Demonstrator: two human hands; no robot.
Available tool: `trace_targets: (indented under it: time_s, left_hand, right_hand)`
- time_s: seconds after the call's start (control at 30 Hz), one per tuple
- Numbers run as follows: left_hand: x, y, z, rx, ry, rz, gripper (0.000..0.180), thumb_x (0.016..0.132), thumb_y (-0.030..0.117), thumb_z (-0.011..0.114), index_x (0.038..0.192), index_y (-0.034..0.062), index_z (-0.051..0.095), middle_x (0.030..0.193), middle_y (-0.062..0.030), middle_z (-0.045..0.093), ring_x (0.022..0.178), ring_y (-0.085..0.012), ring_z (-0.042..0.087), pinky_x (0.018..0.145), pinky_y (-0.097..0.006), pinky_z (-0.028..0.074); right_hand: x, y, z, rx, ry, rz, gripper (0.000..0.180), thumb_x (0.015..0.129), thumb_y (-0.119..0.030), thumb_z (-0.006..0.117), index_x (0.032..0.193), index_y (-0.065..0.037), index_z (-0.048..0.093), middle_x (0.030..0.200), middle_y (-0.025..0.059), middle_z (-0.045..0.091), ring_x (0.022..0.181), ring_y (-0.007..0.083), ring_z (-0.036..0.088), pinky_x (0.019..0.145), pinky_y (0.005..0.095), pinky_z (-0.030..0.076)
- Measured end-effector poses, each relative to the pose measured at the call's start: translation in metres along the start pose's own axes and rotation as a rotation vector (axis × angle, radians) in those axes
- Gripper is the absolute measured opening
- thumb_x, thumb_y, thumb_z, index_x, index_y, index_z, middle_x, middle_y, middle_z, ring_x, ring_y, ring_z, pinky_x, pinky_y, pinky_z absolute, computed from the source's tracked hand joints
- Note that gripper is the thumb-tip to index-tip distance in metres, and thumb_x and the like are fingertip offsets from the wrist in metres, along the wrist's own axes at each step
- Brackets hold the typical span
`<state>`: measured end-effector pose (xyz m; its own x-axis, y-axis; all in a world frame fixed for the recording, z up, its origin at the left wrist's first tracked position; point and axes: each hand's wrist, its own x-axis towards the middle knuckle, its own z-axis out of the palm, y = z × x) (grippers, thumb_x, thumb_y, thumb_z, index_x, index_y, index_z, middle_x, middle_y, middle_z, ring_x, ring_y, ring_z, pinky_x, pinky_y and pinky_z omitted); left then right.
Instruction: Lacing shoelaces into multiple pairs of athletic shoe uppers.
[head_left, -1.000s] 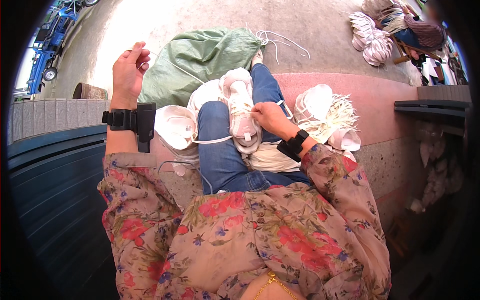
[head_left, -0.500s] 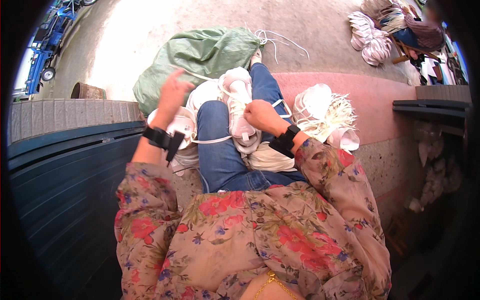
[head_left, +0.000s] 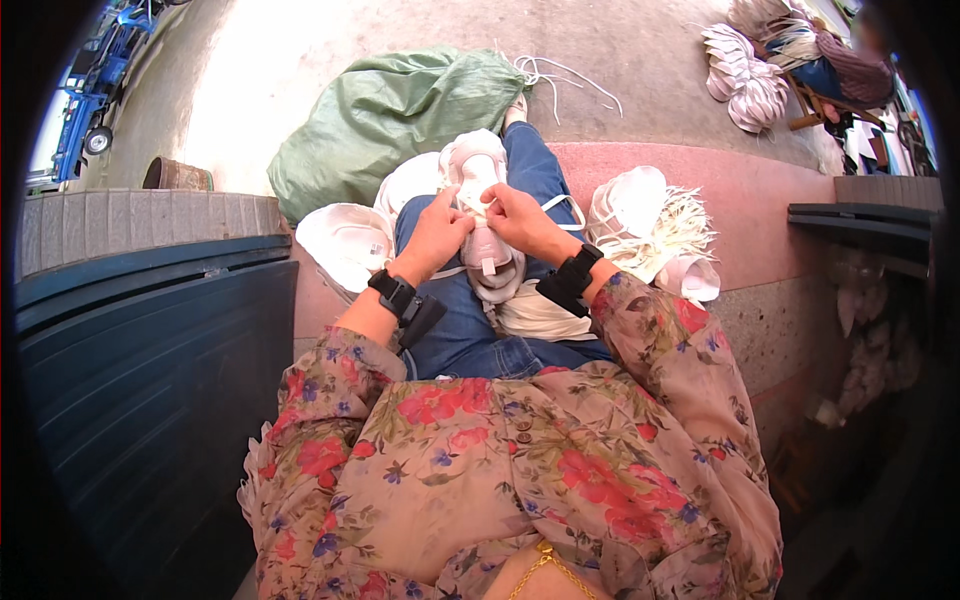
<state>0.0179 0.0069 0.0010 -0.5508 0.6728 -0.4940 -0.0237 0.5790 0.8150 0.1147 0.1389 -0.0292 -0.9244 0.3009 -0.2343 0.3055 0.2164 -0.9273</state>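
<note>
A white and pale-pink shoe upper (head_left: pixel 474 150) lies between my knees, on my lap. Over its middle, where the lacing runs, my two hands meet. Bent at the fingertips, my left hand (head_left: pixel 436 238) is closed on the white shoelace at the shoe's left side. My right hand (head_left: pixel 527 222) pinches the lace from the other side, its thumb and forefinger pressed together. The short piece of lace between them is mostly covered by the fingers. One white loop of lace (head_left: pixel 574 208) hangs over my right thigh.
More white shoe uppers (head_left: pixel 345 240) lie left of my knee. To the right sit other uppers (head_left: pixel 632 203) and a bundle of laces (head_left: pixel 683 230). Beyond my feet spreads a green sack (head_left: pixel 385 120). A dark panel (head_left: pixel 150 370) stands left; another person (head_left: pixel 850 70) sits far right.
My left hand has come down and right, from raised beside the shoe to the lacing. My right hand has shifted slightly up, and both hands now meet there.
</note>
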Motion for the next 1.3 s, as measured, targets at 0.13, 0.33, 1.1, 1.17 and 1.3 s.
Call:
trace_targets:
  time_s: [0.13,0.33,1.1,1.17,1.3]
  left_hand:
    - [0.005,-0.009,-0.004,-0.133,-0.001,0.011,0.056,0.074,0.007,0.059,0.123,-0.0055,0.035,0.077,-0.0042,0.059,0.067,-0.0083,0.052,0.061,-0.021,0.042]
    - [-0.019,-0.045,-0.133,-0.199,0.367,-0.089,0.052,0.072,0.003,0.054,0.122,-0.0032,0.038,0.077,-0.0030,0.056,0.059,-0.0070,0.046,0.053,-0.019,0.039]
    - [-0.095,-0.046,-0.255,-0.804,0.502,0.160,0.020,0.090,0.021,0.044,0.101,0.0042,0.045,0.059,0.0050,0.039,0.045,-0.0037,0.035,0.039,-0.017,0.030]
    - [-0.082,-0.029,-0.212,-0.332,0.682,0.040,0.022,0.088,0.022,0.046,0.101,0.0038,0.047,0.058,0.0040,0.040,0.043,-0.0043,0.035,0.040,-0.018,0.032]
    - [-0.063,-0.025,-0.147,-0.306,0.442,-0.059,0.022,0.087,0.025,0.049,0.093,0.0045,0.051,0.062,-0.0017,0.052,0.049,-0.0062,0.049,0.039,-0.018,0.037]
  right_hand:
    - [0.003,-0.003,0.003,-0.092,-0.060,-0.056,0.018,0.072,-0.009,0.053,0.086,0.002,0.055,0.074,0.0197,0.059,0.070,0.0312,0.059,0.063,0.0374,0.045]
    - [0.008,-0.006,0.003,-0.022,0.003,-0.008,0.018,0.073,-0.014,0.058,0.080,0.002,0.054,0.069,0.0128,0.060,0.065,0.0197,0.059,0.059,0.0319,0.045]
    - [-0.082,0.008,-0.194,0.523,0.672,0.066,0.008,0.085,-0.017,0.047,0.086,-0.012,0.053,0.058,-0.0053,0.039,0.047,0.0028,0.034,0.040,0.0188,0.028]
    - [-0.054,0.005,-0.132,0.079,0.418,0.187,0.016,0.085,-0.012,0.043,0.092,-0.010,0.058,0.062,-0.0035,0.047,0.052,0.0041,0.042,0.045,0.0189,0.035]
    - [-0.037,-0.011,-0.029,-0.174,0.023,-0.235,0.010,0.074,-0.008,0.055,0.084,-0.007,0.058,0.076,0.0105,0.060,0.069,0.0256,0.059,0.061,0.0331,0.045]
